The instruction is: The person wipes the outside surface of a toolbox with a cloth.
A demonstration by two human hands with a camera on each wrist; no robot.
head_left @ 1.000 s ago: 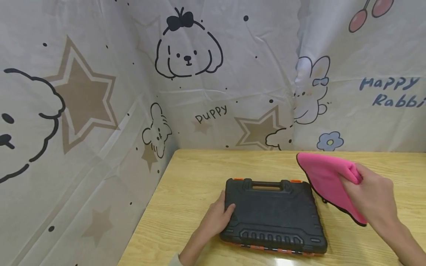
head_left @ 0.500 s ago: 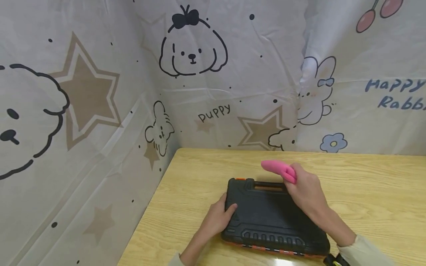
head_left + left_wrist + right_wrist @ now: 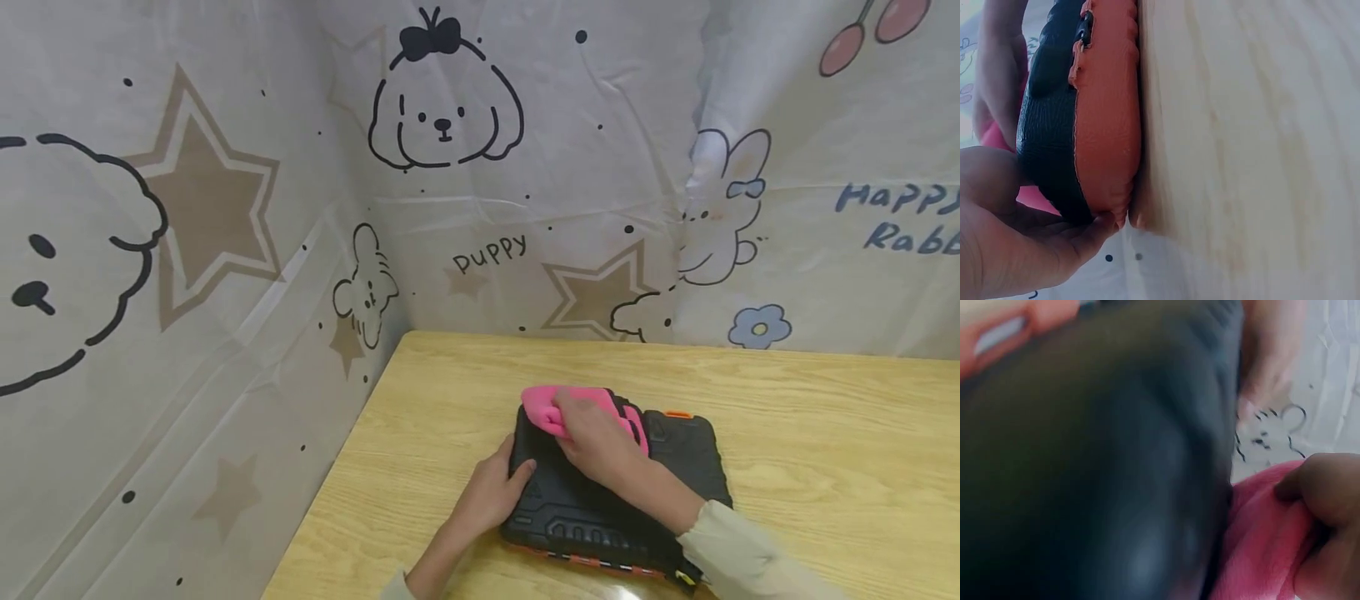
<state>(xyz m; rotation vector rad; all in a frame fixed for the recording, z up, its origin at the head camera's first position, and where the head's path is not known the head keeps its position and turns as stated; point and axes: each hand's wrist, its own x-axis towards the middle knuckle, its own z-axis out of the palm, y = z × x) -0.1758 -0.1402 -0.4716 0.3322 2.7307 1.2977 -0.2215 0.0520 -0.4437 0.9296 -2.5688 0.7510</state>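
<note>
A black plastic tool case point(image 3: 585, 517) with an orange lower half point(image 3: 1107, 112) lies flat on the table. My left hand point(image 3: 491, 492) grips its left side, thumb on the lid and fingers along the edge. In the left wrist view those fingers point(image 3: 1094, 237) curl against the case's corner. My right hand point(image 3: 600, 437) holds a bunched pink cloth point(image 3: 573, 404) with dark edging over the far left part of the lid, covering the case's handle. The right wrist view shows the cloth point(image 3: 1263, 531) pinched by thumb and fingers beside the black case point(image 3: 1116, 456).
The light wood-grain table point(image 3: 825, 450) extends around the case, mostly to the right. A white patterned cloth wall point(image 3: 465, 217) rises behind the table and along its left side. An orange latch point(image 3: 678, 414) shows at the case's far right.
My right hand has carried the pink cloth from right of the case leftward onto the lid's far left part. The left hand keeps its grip on the case's left side.
</note>
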